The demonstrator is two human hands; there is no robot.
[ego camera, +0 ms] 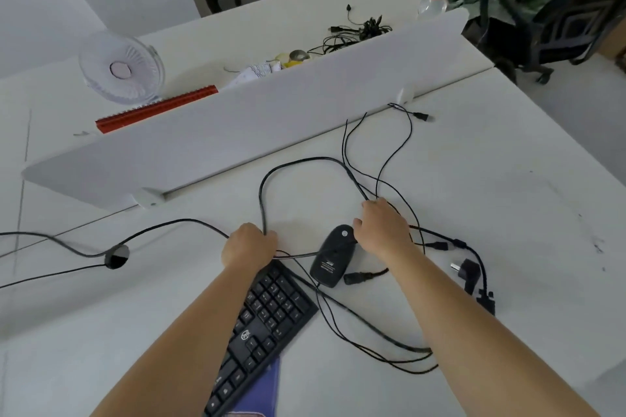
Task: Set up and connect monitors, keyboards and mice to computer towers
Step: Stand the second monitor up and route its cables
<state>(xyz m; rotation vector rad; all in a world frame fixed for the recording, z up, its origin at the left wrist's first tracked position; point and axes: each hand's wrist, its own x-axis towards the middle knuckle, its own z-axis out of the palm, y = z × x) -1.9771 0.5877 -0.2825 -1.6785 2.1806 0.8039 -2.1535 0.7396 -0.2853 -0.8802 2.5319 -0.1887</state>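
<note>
The keyboard runs off the frame's lower edge at 6 o'clock, part of it covered by the left forearm. The black oval unit beside it carries a label too small to read, and I cannot tell whether it is a mouse or a power brick. The fingertips of both hands are hidden under the knuckles.

A thick dark cable loops toward 12 o'clock across the white bench. Thinner cables tangle over it toward 1 o'clock, and a black plug lies at 4 o'clock.

The left hand, at the keyboard's 12 o'clock end, is curled round the foot of the loop. The right hand, at the unit's 1 o'clock, is closed over the loop's other end, its thumb just beside the unit.
</note>
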